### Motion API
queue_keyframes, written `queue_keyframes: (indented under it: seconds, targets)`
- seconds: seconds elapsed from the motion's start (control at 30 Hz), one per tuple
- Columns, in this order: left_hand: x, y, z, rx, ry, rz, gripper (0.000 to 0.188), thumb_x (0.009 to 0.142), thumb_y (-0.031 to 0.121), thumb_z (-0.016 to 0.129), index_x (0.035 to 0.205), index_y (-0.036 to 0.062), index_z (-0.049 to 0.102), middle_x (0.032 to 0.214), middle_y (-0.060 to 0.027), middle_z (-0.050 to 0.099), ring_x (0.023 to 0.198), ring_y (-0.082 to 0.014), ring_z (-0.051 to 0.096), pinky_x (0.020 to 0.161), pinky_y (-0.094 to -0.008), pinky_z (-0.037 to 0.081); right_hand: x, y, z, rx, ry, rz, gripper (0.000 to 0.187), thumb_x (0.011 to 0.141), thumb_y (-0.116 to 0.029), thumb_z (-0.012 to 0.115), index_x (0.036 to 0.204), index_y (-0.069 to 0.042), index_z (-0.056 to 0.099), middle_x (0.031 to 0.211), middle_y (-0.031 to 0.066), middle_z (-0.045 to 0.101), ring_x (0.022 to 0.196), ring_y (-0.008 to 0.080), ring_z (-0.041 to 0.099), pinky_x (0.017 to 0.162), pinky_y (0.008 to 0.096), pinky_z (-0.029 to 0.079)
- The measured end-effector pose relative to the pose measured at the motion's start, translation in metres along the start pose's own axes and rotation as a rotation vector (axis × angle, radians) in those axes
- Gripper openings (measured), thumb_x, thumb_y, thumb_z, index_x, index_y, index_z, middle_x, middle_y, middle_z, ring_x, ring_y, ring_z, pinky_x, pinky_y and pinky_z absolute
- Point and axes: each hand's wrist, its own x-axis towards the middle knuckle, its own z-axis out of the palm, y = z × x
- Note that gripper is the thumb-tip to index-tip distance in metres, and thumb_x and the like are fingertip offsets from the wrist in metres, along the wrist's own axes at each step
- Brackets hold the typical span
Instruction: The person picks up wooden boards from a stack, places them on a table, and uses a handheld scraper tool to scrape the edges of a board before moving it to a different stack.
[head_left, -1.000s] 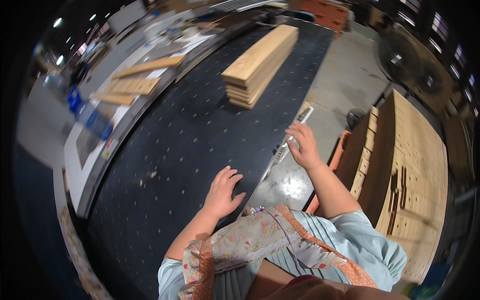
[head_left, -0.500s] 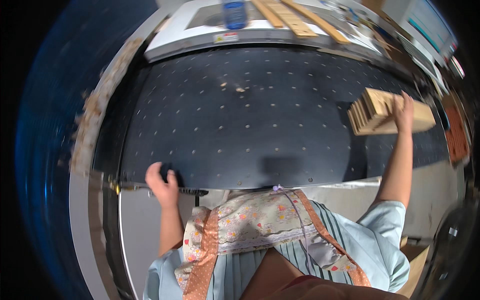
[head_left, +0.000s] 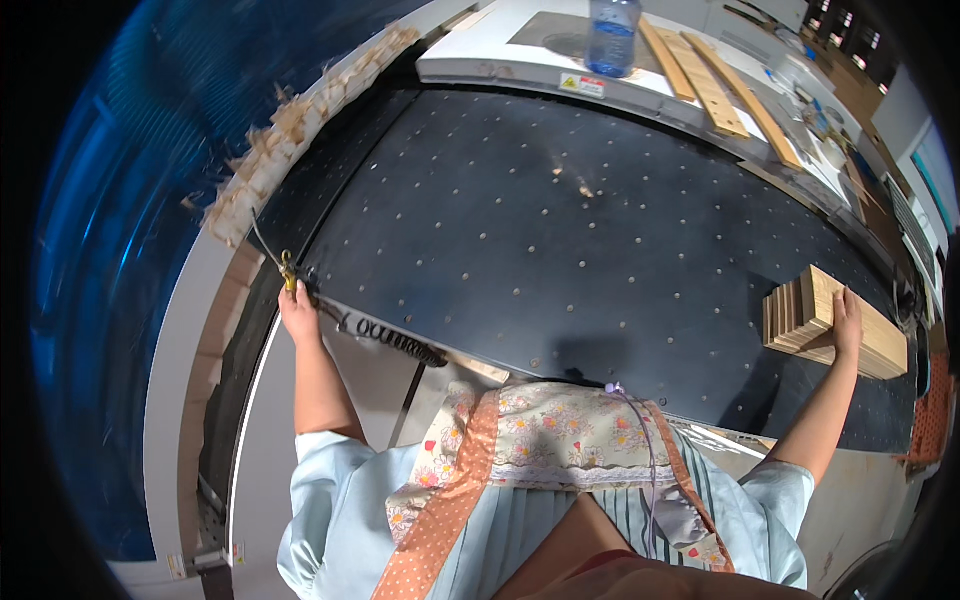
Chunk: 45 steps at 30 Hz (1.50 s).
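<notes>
My left hand [head_left: 300, 312] is closed around an air blow gun [head_left: 289, 276] at the table's left front corner. Its thin nozzle points up and away, toward the far left. From it a black coiled hose [head_left: 400, 342] runs along the front edge of the black table [head_left: 470, 250]. At the right end, my right hand [head_left: 848, 322] grips the top of a stack of wooden boards [head_left: 792, 315], fingers over the upper face. The boards lie together on the tabletop, their ends slightly stepped.
Small wood chips [head_left: 586, 191] lie on the dotted black tabletop. Behind it, a white surface [head_left: 480, 62] carries a blue plastic bottle [head_left: 612, 40] and several wooden strips [head_left: 700, 85]. A ragged, shaggy edge [head_left: 290, 135] runs along the left, beside a blue sheet [head_left: 130, 250].
My left hand was empty with its fingers apart; it has moved to the corner and now holds the blow gun. The right hand stays at the stack. The view has turned left.
</notes>
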Motion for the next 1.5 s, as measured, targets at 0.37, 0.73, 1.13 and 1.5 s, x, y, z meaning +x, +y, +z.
queue_keyframes:
  seconds: [0.37, 0.73, 1.13, 1.5]
  targets:
    - [-0.110, 0.267, -0.011, 0.311, -1.237, 0.503, 0.034, 0.088, 0.032, 0.054, 0.103, 0.0025, 0.047, 0.077, -0.0206, 0.061, 0.074, -0.0362, 0.061, 0.066, -0.0415, 0.048, -0.017, -0.022, -0.013, -0.027, 0.023, 0.095, 0.057, 0.088, -0.056, 0.040, 0.131, -0.018, 0.047, 0.138, 0.0058, 0.042, 0.129, 0.0242, 0.036, 0.101, 0.0534, 0.026]
    - [-0.030, 0.132, -0.060, 0.678, -0.831, 0.068, 0.045, 0.091, 0.034, 0.047, 0.115, -0.0032, 0.045, 0.096, -0.0270, 0.062, 0.091, -0.0403, 0.060, 0.078, -0.0464, 0.047, -0.030, -0.042, -0.021, -0.030, 0.028, 0.110, 0.055, 0.087, -0.054, 0.040, 0.130, -0.019, 0.048, 0.138, 0.0046, 0.042, 0.130, 0.0234, 0.035, 0.100, 0.0559, 0.025]
    - [-0.166, 0.337, 0.021, 0.087, -1.264, 0.760, 0.035, 0.091, 0.032, 0.046, 0.105, 0.0007, 0.045, 0.072, -0.0206, 0.062, 0.069, -0.0399, 0.061, 0.061, -0.0488, 0.047, -0.036, -0.063, -0.034, -0.086, -0.021, 0.174, 0.057, 0.087, -0.055, 0.040, 0.132, -0.021, 0.044, 0.142, 0.0022, 0.037, 0.131, 0.0239, 0.032, 0.101, 0.0596, 0.023]
    - [-0.077, 0.243, 0.027, 0.185, -0.711, 0.371, 0.034, 0.090, 0.030, 0.048, 0.108, 0.0008, 0.048, 0.082, -0.0231, 0.063, 0.079, -0.0418, 0.060, 0.069, -0.0484, 0.046, -0.043, -0.068, -0.047, -0.068, -0.046, 0.232, 0.060, 0.086, -0.057, 0.040, 0.134, -0.022, 0.043, 0.144, 0.0035, 0.033, 0.134, 0.0263, 0.027, 0.105, 0.0579, 0.019]
